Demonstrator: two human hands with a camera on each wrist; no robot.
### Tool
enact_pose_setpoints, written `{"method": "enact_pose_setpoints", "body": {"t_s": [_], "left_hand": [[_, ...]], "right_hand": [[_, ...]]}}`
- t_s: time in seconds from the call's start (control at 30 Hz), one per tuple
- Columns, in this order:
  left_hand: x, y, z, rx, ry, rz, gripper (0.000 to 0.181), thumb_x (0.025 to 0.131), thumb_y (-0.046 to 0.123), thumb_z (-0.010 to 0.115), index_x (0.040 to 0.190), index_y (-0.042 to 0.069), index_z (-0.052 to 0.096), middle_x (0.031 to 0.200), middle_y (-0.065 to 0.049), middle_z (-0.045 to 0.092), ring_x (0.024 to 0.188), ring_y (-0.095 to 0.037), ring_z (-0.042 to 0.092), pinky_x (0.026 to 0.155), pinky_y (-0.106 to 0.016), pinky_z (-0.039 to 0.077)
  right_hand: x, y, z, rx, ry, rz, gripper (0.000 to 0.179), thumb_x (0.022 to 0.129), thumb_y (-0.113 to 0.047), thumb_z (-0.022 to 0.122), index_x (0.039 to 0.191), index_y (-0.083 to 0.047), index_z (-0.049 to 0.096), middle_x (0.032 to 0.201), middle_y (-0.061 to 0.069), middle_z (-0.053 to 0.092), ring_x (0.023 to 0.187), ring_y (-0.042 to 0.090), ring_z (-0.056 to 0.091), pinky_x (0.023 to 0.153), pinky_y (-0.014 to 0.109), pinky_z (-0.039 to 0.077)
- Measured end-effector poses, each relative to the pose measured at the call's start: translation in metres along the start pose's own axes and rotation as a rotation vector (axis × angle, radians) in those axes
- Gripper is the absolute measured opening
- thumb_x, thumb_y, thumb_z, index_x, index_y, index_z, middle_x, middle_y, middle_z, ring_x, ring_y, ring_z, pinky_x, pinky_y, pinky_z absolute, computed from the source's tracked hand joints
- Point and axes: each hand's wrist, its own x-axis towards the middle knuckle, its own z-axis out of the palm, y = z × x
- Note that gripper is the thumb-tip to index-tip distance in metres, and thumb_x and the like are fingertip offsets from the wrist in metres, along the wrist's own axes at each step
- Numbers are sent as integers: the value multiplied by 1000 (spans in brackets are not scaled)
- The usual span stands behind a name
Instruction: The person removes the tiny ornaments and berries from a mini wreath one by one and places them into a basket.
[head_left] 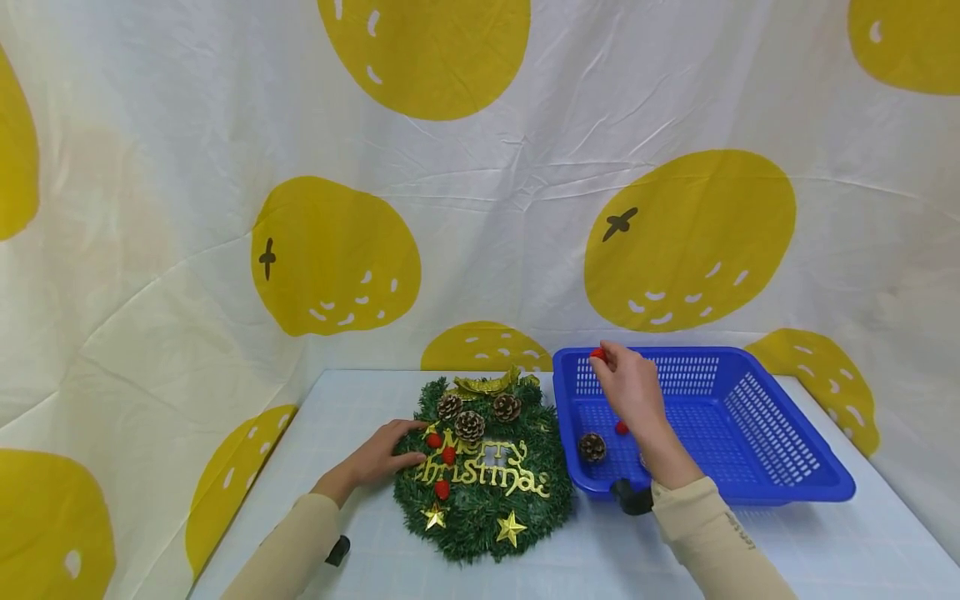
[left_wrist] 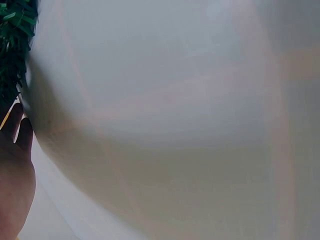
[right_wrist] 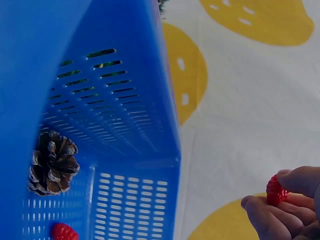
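Pale tabletop (head_left: 360, 404), wreath (head_left: 480, 510) between hands (head_left: 384, 454) (head_left: 632, 390), red berry (head_left: 597, 354) in right.

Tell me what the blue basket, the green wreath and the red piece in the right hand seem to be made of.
Blue basket: probably moulded plastic, smooth sheen, regular slots. Green wreath: likely plastic foliage, faintly shiny; thin flat strips. Red piece: perhaps plastic or resin, glossy; bumps catch highlights.

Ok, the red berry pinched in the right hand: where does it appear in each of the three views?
Head: the red berry is right of centre, slightly below mid-height, held by the right hand.
Left wrist: not in this picture.
Right wrist: lower right, with the blue basket to its left.
Shared landmark: that basket, in head and right wrist only.
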Motion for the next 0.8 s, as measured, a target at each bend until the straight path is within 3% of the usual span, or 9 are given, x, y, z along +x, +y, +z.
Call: {"method": "enact_pose_setpoints", "body": {"t_s": [0.17, 0.3, 0.8], "left_hand": [[1, -1, 0, -1, -3, 3, 63, 94, 50, 61, 145, 16, 46, 145, -13, 44, 136, -37, 37, 106, -60, 32], [1, -1, 0, 6, -7, 8, 63, 94, 50, 60, 145, 16, 45, 145, -13, 44, 135, -37, 38, 106, -59, 32], [1, 1, 0, 3, -6, -1, 64, 94, 51, 61, 145, 16, 45, 145, -14, 44, 135, -37, 37, 107, -60, 31]], "right_hand": [[5, 3, 0, -21, 29, -25, 40, 96, -13, 63, 128, 10, 59, 113, 28, 66, 98, 40, 67, 75, 49, 54], [9, 8, 0, -28, 20, -19, 39, 96, -12, 63, 128, 10, 59, 112, 27, 66, 98, 40, 66, 79, 52, 53], [27, 32, 9, 6, -140, 170, 46, 100, -19, 56, 137, 7, 51, 128, 27, 58, 118, 42, 55, 95, 54, 46]]}}
